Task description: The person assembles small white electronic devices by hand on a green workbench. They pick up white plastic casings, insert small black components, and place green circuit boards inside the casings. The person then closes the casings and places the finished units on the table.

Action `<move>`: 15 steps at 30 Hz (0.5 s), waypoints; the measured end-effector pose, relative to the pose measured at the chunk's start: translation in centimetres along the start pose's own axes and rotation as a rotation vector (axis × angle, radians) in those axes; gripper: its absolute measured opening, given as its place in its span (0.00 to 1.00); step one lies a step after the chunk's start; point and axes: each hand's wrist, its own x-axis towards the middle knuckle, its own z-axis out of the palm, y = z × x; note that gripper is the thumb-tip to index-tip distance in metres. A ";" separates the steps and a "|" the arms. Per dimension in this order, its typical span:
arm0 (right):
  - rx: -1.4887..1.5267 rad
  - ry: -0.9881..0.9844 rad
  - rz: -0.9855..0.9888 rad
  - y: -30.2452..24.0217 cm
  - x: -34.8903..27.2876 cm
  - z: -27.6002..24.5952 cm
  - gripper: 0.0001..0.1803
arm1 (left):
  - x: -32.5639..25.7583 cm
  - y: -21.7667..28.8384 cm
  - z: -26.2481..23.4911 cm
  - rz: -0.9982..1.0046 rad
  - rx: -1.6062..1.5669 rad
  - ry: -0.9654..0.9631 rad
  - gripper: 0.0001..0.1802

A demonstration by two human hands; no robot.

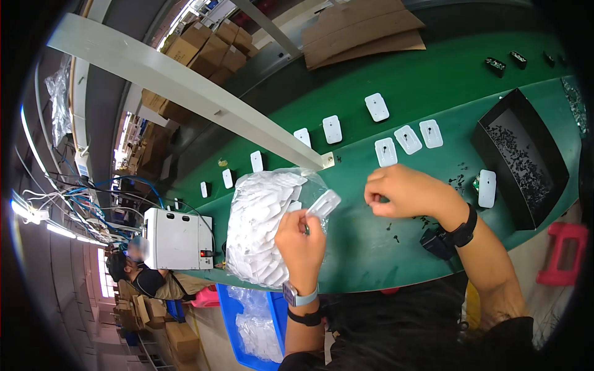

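My left hand [301, 244] grips a white plastic shell [324, 204] by its lower end, just above a clear bag full of white shells [263, 226]. To the right, my right hand [402, 193] hovers over the green table with its fingertips pinched together; anything between them is too small or hidden to make out. Beyond it lie open white shells [408, 140], each with a small black part inside. Small loose black parts [458, 182] are scattered beside my right wrist. Close by is a closed white case [487, 188] with a bit of circuit board showing at its edge.
A black tray [552, 207] of small black parts stands at the right. Several white cases [332, 130] line the green belt [278, 136] behind. A pale metal post [185, 77] crosses overhead. A white machine [176, 238] and a person [151, 281] are at the left; a blue bin [229, 321] sits below.
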 end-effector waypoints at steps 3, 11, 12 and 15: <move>0.005 0.227 -0.095 0.0 0.3 -0.5 0.05 | 1.8 0.0 3.1 -0.128 -0.357 -0.066 0.06; -0.207 0.381 -0.095 1.7 0.6 -0.4 0.06 | 4.1 2.7 8.6 -0.362 -1.337 -0.348 0.08; -0.209 0.377 -0.097 1.8 0.7 -0.3 0.06 | 4.1 2.8 8.8 -0.386 -1.393 -0.363 0.08; -0.221 0.386 -0.083 2.2 0.6 0.4 0.06 | 3.8 2.2 9.6 -0.308 -1.289 -0.369 0.12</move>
